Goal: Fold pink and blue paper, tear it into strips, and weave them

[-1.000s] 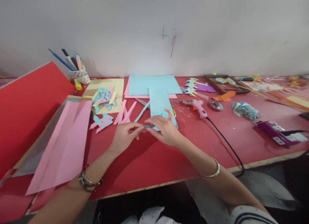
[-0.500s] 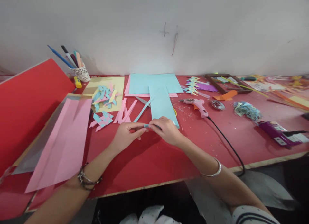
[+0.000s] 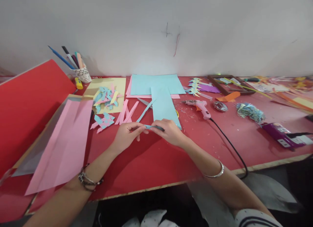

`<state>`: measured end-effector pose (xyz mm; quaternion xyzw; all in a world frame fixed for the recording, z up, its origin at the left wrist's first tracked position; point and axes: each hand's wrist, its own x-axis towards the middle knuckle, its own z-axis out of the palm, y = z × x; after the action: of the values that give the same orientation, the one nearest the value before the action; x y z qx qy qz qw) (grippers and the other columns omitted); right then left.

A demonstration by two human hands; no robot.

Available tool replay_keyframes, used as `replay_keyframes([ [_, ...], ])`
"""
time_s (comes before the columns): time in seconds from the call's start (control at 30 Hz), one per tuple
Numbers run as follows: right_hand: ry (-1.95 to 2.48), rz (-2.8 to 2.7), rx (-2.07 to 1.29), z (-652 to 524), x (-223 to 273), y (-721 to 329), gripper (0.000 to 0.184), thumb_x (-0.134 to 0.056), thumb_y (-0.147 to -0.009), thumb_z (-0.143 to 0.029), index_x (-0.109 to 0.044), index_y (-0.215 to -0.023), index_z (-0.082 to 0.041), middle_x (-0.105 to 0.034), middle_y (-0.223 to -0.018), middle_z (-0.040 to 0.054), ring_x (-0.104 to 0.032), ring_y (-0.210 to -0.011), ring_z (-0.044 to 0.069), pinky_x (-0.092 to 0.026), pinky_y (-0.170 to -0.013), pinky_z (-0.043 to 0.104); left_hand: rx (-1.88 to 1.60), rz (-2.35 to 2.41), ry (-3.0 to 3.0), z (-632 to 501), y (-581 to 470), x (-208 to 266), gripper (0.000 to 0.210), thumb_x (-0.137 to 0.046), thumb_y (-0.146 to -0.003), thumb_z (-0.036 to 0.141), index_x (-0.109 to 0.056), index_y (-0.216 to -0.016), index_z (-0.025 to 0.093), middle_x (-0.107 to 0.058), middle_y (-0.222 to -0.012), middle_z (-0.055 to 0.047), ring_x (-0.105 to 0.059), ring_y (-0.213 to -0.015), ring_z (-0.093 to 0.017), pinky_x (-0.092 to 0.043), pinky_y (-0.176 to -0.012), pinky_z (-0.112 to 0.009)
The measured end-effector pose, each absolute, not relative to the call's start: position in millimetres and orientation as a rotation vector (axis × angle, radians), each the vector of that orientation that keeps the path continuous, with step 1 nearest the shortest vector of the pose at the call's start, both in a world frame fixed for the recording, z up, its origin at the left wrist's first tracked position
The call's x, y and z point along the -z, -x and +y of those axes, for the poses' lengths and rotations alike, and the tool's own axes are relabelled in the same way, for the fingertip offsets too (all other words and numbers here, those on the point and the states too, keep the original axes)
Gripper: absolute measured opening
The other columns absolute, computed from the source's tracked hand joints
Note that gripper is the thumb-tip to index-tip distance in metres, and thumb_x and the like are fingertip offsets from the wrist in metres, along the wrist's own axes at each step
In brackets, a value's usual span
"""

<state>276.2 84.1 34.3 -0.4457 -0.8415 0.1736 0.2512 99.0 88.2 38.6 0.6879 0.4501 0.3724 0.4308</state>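
Between my two hands runs a narrow blue paper strip (image 3: pixel 148 126), held level above the red table. My left hand (image 3: pixel 127 135) pinches its left end between thumb and fingers. At the other end, my right hand (image 3: pixel 168 131) grips the strip, its fingers curled over it. Just behind my hands lies a long blue paper sheet (image 3: pixel 163 105), with another blue strip (image 3: pixel 145 111) beside it. Scissors (image 3: pixel 141 100) lie partly hidden under the paper. Several pink strips (image 3: pixel 128 113) and a woven pink-and-blue paper piece (image 3: pixel 105 121) rest to the left.
A pink glue gun (image 3: pixel 201 106) with a black cord lies on the right, near a purple power strip (image 3: pixel 281 134). Folded paper bits (image 3: pixel 105 96) sit on a yellow sheet. Pink paper (image 3: pixel 66 139) covers the left side. A pen cup (image 3: pixel 83 74) stands at the back left.
My fingers have shifted slightly along the blue strip, and more of it shows between and under them. Everything else on the table lies as before.
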Motion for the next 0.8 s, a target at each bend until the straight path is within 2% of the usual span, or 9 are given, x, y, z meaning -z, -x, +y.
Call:
replay_keyframes([
  [0.23, 1.243, -2.078, -0.647, 88.2, -39.1, -284.0, 0.031, -0.04, -0.082, -0.037, -0.06, -0.067, -0.019, -0.056, -0.058, -0.0012, -0.042, -0.05, 0.008, -0.031, -0.052, 0.02, -1.029, 1.2, -1.649, 97.1, -91.1, -36.6, 0.017, -0.052, -0.07, 0.03, -0.062, -0.062, 0.018, -0.067, -0.06, 0.0, -0.044, -0.036, -0.006, -0.041, -0.044, -0.019],
  [0.37, 1.291, -1.965, -0.716, 90.6, -39.0, -289.0, 0.027, -0.043, -0.08, -0.034, -0.058, -0.065, -0.018, -0.05, -0.054, -0.0031, -0.037, -0.048, 0.007, -0.027, -0.048, 0.02, -1.074, 1.233, -1.639, 101.1, -86.7, -35.4, 0.018, -0.051, -0.07, 0.03, -0.06, -0.061, 0.018, -0.066, -0.061, 0.0, -0.043, -0.036, -0.005, -0.041, -0.043, -0.019],
  [0.8, 1.372, -1.848, -0.723, 96.3, -41.8, -296.2, 0.02, -0.05, -0.073, -0.03, -0.056, -0.057, -0.018, -0.047, -0.048, -0.0049, -0.035, -0.045, 0.006, -0.027, -0.046, 0.02, -1.125, 1.318, -1.61, 105.1, -80.7, -35.6, 0.016, -0.052, -0.071, 0.028, -0.061, -0.062, 0.018, -0.062, -0.058, 0.001, -0.044, -0.04, -0.006, -0.043, -0.048, -0.02],
])
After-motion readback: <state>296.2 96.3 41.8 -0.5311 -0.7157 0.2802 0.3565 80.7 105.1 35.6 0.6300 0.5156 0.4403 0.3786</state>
